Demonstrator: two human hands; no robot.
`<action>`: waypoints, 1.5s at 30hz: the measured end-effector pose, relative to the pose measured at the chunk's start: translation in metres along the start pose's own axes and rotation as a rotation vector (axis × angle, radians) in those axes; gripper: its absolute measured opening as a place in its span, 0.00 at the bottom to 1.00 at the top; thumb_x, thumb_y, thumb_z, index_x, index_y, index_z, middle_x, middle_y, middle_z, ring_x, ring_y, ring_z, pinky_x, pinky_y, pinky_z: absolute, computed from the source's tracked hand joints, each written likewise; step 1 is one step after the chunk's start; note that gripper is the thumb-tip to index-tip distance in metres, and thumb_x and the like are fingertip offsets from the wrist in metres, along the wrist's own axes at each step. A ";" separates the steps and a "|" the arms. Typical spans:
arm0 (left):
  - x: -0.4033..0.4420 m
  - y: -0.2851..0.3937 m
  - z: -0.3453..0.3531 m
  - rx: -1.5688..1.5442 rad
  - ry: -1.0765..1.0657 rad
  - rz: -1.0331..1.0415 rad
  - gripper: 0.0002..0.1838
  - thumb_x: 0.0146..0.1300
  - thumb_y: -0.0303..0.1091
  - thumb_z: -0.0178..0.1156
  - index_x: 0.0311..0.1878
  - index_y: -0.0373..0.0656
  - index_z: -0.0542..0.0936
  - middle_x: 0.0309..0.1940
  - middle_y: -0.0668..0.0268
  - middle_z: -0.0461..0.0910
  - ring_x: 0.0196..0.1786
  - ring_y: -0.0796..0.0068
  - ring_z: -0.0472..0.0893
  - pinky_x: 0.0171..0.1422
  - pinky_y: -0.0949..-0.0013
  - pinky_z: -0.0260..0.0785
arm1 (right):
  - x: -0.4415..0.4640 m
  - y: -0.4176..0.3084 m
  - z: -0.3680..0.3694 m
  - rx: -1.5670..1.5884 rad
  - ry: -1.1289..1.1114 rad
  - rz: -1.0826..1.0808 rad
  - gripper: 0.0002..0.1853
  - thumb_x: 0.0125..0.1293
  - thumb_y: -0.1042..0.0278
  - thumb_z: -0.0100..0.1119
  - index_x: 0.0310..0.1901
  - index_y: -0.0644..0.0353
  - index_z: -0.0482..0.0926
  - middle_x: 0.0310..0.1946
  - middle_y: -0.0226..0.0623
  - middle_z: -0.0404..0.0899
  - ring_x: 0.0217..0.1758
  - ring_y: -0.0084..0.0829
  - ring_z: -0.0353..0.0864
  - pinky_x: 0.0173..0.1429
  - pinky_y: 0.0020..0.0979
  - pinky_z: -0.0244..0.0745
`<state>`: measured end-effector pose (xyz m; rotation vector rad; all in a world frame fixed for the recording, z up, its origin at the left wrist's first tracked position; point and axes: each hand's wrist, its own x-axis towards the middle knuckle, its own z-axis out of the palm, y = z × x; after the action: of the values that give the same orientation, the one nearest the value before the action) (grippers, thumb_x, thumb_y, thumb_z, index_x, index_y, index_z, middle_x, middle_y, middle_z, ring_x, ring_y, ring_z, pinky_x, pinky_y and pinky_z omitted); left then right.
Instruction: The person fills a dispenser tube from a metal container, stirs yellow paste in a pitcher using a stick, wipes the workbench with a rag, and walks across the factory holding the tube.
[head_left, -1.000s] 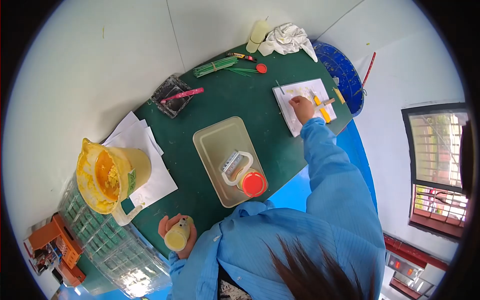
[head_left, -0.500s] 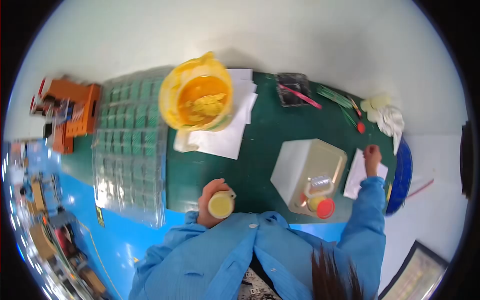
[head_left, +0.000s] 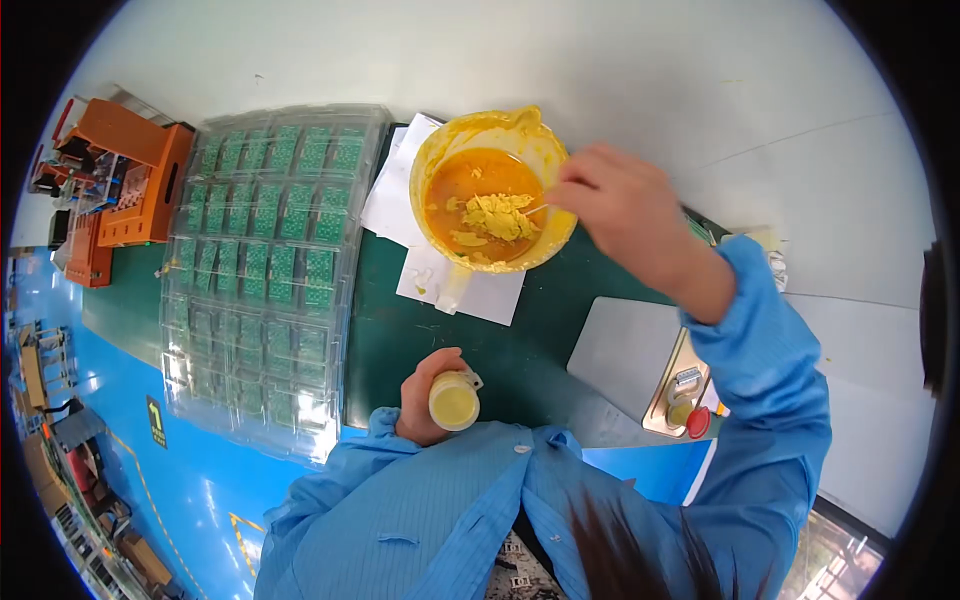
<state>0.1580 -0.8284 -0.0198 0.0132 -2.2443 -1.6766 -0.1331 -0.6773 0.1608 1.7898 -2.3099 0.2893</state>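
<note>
My left hand (head_left: pixel 416 400) is wrapped round a small pale jar (head_left: pixel 455 404) with yellow material at its top, close to my body. Over the right rim of a yellow-smeared pitcher (head_left: pixel 480 128), my right hand (head_left: pixel 625 210) pinches a thin, pale stick (head_left: pixel 537 209). The stick's far end reaches a thick yellow clump (head_left: pixel 500 217) in the pitcher, so its tip is hidden. Orange-yellow liquid surrounds the clump. White paper sheets (head_left: pixel 490 297) lie under the pitcher, whose handle points toward me.
Clear plastic trays (head_left: pixel 345 300) with rows of green boards stand on the left. Beyond them is an orange box-like fixture (head_left: pixel 140 210). A rectangular metal can (head_left: pixel 630 350) with a red cap (head_left: pixel 698 422) lies on the green table (head_left: pixel 400 330) under my right forearm.
My right hand has moved from the white paper at the far right to the pitcher and now holds a thin stick in it. My left hand still holds the jar; the view has shifted.
</note>
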 end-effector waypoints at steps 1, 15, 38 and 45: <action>0.000 -0.003 -0.003 -0.062 0.057 -0.011 0.32 0.52 0.26 0.76 0.60 0.37 0.73 0.44 0.56 0.83 0.42 0.64 0.85 0.50 0.66 0.78 | 0.009 -0.002 0.014 -0.021 -0.039 -0.017 0.05 0.52 0.75 0.62 0.32 0.55 0.82 0.35 0.33 0.80 0.41 0.36 0.81 0.46 0.35 0.78; 0.000 -0.030 -0.011 -0.128 0.067 -0.126 0.35 0.52 0.23 0.71 0.64 0.40 0.68 0.45 0.60 0.84 0.45 0.69 0.85 0.52 0.66 0.78 | 0.047 -0.009 0.077 -0.136 -0.282 -0.114 0.03 0.53 0.70 0.62 0.30 0.54 0.84 0.31 0.29 0.82 0.41 0.29 0.83 0.49 0.32 0.75; -0.008 -0.035 -0.015 -0.101 0.063 -0.129 0.38 0.51 0.20 0.72 0.66 0.40 0.66 0.46 0.59 0.84 0.46 0.70 0.85 0.51 0.67 0.77 | 0.051 0.009 0.065 -0.187 -0.249 -0.031 0.03 0.53 0.71 0.62 0.28 0.54 0.84 0.29 0.28 0.83 0.41 0.28 0.83 0.53 0.32 0.75; -0.006 -0.032 -0.017 -0.118 0.074 -0.138 0.37 0.51 0.20 0.71 0.65 0.40 0.67 0.46 0.59 0.84 0.46 0.70 0.85 0.51 0.67 0.78 | 0.048 0.009 0.067 -0.206 -0.264 -0.026 0.03 0.53 0.71 0.62 0.27 0.53 0.84 0.28 0.28 0.83 0.41 0.28 0.83 0.53 0.33 0.74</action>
<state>0.1626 -0.8526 -0.0470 0.2022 -2.1295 -1.8459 -0.1559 -0.7384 0.1092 1.8463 -2.3802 -0.1952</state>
